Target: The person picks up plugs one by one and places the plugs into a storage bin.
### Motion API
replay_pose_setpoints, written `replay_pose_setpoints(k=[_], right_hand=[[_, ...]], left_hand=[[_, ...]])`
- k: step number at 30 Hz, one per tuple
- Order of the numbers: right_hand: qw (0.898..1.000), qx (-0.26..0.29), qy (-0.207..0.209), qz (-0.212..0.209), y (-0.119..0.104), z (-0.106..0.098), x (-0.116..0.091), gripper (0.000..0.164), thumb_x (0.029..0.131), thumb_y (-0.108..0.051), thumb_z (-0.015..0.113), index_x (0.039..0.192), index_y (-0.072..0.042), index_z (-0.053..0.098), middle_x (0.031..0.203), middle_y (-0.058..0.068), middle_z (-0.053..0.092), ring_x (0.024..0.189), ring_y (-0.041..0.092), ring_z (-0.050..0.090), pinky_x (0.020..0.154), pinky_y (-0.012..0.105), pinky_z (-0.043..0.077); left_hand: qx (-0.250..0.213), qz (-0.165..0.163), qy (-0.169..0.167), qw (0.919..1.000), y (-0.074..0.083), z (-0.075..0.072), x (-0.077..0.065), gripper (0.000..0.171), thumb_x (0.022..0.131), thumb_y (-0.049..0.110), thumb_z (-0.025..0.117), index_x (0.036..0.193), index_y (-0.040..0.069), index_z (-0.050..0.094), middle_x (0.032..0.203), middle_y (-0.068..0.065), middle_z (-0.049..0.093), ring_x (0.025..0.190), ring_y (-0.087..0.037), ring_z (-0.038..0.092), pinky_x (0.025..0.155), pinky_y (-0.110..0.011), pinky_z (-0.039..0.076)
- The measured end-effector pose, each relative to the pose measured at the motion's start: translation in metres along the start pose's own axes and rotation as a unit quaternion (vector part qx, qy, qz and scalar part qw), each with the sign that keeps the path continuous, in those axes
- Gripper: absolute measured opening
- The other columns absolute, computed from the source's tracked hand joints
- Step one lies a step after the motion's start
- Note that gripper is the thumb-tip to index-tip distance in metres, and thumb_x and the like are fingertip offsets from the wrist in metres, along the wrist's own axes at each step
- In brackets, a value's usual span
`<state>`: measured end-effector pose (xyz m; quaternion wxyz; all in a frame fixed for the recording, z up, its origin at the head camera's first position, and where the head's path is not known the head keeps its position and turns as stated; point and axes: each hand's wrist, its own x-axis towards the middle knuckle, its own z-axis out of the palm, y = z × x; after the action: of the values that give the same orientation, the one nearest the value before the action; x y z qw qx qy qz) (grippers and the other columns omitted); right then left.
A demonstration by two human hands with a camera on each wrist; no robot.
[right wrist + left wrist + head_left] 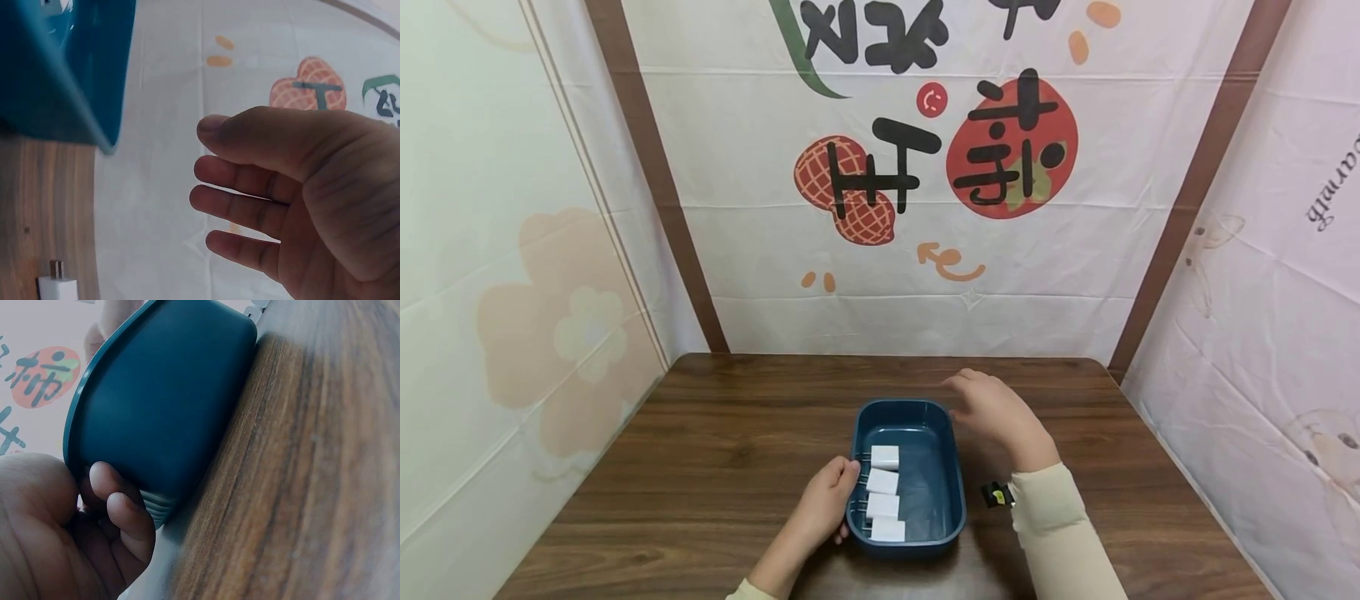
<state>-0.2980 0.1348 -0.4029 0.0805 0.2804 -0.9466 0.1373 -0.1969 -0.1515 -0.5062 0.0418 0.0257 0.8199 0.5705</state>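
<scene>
A dark blue rectangular container (928, 546) stands on the table. Inside, along its left side, several white plug chargers (883, 482) lie in a column, prongs pointing left. My left hand (826, 504) grips the container's left edge; in the left wrist view its curled fingers (132, 519) press against the outer wall. My right hand (996, 410) is in the air by the container's far right corner, holding nothing. In the right wrist view its fingers are spread and loosely bent, apart from the container. Below it there, a white plug charger (59, 289) shows over the wood, partly cut off.
The brown wooden table (722, 483) extends on both sides of the container. A small black object with a yellow-green mark (997, 495) shows beside the right sleeve (1060, 525). Printed cloth walls (925, 325) rise behind the table and at both sides.
</scene>
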Motion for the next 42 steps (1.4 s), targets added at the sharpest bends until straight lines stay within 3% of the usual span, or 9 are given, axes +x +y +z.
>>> replay_pose_setpoints(k=[17, 31, 42], right_hand=[[0.998, -0.031, -0.011, 0.049, 0.036, 0.02, 0.004, 0.047, 0.09, -0.014, 0.078, 0.133, -0.005, 0.065, 0.131, 0.014, 0.064, 0.117, 0.033, 0.064, 0.1, 0.051, 0.054], [0.989, -0.067, -0.056, 0.117, 0.062, 0.034, -0.006, 0.044, 0.091, -0.004, 0.069, 0.134, 0.002, 0.062, 0.136, 0.025, 0.059, 0.12, 0.043, 0.061, 0.102, 0.061, 0.049], [0.987, -0.051, -0.071, 0.137, 0.073, 0.046, -0.004, 0.04, 0.094, 0.005, 0.064, 0.134, 0.002, 0.062, 0.132, 0.026, 0.061, 0.119, 0.043, 0.061, 0.102, 0.061, 0.049]], left_hand=[[0.001, -0.004, 0.004, 1.0, -0.001, -0.001, 0.0, 0.04, 0.111, 0.038, 0.042, 0.105, 0.001, 0.056, 0.057, -0.006, 0.053, 0.036, -0.014, 0.052, 0.034, -0.035, 0.049], [0.0, -0.006, 0.004, 1.0, 0.001, 0.0, 0.001, 0.038, 0.112, 0.035, 0.041, 0.106, 0.001, 0.055, 0.057, -0.006, 0.053, 0.037, -0.015, 0.052, 0.034, -0.035, 0.049], [0.0, -0.012, 0.004, 0.9999, 0.001, 0.0, 0.001, 0.04, 0.111, 0.039, 0.041, 0.105, 0.002, 0.055, 0.059, -0.006, 0.054, 0.038, -0.016, 0.052, 0.035, -0.035, 0.05]])
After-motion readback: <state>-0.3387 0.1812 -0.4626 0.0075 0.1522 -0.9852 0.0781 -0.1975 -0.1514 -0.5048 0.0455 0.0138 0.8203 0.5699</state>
